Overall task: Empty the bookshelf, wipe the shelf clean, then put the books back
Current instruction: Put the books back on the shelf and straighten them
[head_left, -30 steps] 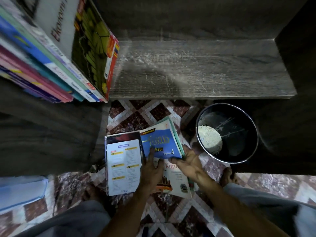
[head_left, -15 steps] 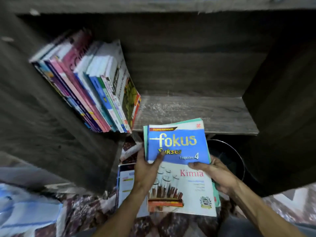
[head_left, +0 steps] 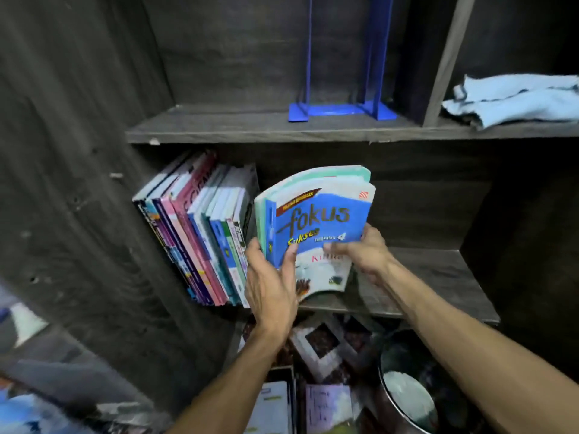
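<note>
Gripping book stack upright in left hand and right hand, curling fingers round both edges, to slot it beside shelved row

Bare forearms, left hand, right hand
</note>
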A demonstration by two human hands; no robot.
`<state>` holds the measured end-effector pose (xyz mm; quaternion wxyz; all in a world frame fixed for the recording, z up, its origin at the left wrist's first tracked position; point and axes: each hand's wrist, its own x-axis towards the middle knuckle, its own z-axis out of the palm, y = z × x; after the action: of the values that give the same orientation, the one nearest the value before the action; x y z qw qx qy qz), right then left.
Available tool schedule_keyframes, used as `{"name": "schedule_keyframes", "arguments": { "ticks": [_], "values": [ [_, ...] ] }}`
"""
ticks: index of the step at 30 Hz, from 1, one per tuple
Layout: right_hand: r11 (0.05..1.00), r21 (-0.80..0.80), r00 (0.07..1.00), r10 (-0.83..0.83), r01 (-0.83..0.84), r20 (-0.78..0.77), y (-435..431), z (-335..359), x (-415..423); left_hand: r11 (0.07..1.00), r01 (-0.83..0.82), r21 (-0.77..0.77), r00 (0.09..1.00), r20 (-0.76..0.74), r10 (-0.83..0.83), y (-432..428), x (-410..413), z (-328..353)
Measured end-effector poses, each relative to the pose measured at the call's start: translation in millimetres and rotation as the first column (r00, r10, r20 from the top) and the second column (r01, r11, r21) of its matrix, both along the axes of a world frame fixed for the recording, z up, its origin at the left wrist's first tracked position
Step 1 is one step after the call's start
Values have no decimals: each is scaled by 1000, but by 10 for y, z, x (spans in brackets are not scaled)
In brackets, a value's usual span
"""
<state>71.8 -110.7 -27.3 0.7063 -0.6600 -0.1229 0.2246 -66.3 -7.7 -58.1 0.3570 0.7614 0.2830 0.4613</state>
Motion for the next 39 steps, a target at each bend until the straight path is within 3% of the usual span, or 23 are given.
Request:
{"name": "schedule_keyframes", "arguments": {
  "ticks": [5, 8, 11, 14, 17, 23, 29, 34, 39],
  "values": [
    [997, 30, 997, 68, -67, -22, 761, -22, 237, 995, -66, -70, 992, 104, 73, 172, 196, -179],
    [989, 122, 984, 103, -85, -146, 1044, -201, 179, 994, -98, -56, 988, 112, 103, 126, 233, -450],
    [985, 49, 949, 172, -165, -264, 1160, -492, 67, 982, -190, -16, 973, 127, 190, 101, 318, -592],
    [941, -26, 918, 321, -336, -234, 1222, -776, -41, 970, -208, -123, 965, 138, 224, 67, 391, -602],
    [935, -31, 918, 340, -353, -202, 1321, -999, -1, 939, -289, -186, 948, 83, 308, -28, 299, -784],
    [898, -51, 875, 411, -437, -255, 1351, -806, -33, 957, -265, -120, 963, 17, 268, 85, 97, -1084],
    [912, -27, 889, 392, -409, -238, 1430, -785, 53, 911, -298, -286, 953, -38, 299, 152, 312, -919],
    [917, -124, 915, 349, -378, -204, 1388, -824, 89, 929, -273, -251, 958, 13, 285, 186, 267, -978],
    [949, -234, 973, 179, -210, -148, 1236, -904, -104, 941, -187, -281, 982, -37, 185, 220, 107, -1156]
  ]
}}
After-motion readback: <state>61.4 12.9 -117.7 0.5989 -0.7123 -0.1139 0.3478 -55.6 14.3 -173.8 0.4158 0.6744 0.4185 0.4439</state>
